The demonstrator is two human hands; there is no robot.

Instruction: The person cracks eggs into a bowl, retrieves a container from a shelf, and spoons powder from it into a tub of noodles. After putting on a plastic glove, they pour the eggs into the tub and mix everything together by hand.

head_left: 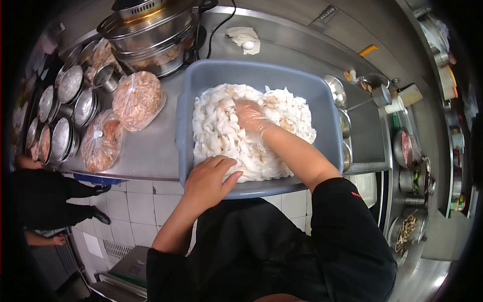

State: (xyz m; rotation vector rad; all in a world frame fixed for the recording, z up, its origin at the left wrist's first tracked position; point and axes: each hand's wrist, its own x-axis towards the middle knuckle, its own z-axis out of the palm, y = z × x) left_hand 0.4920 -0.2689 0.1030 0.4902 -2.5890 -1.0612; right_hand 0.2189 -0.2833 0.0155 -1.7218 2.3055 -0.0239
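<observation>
A large grey-blue plastic tub (251,70) holds a heap of wet white strips (221,136), perhaps sliced seafood, with brownish powder or sauce on parts. My right hand (250,117), in a clear plastic glove, is pushed into the middle of the heap. Its fingers are blurred and partly buried, so their grip does not show. My left hand (210,180) is bare and lies at the tub's near left rim, fingers stretched and thumb apart, with nothing held.
Left of the tub stand two tied bags of pinkish food (138,100), stacked metal bowls (70,84) and a big steel pot (156,40). A white egg-like object (248,45) lies on a cloth behind. Another person (50,196) stands at left. Ingredient pans (408,229) line the right.
</observation>
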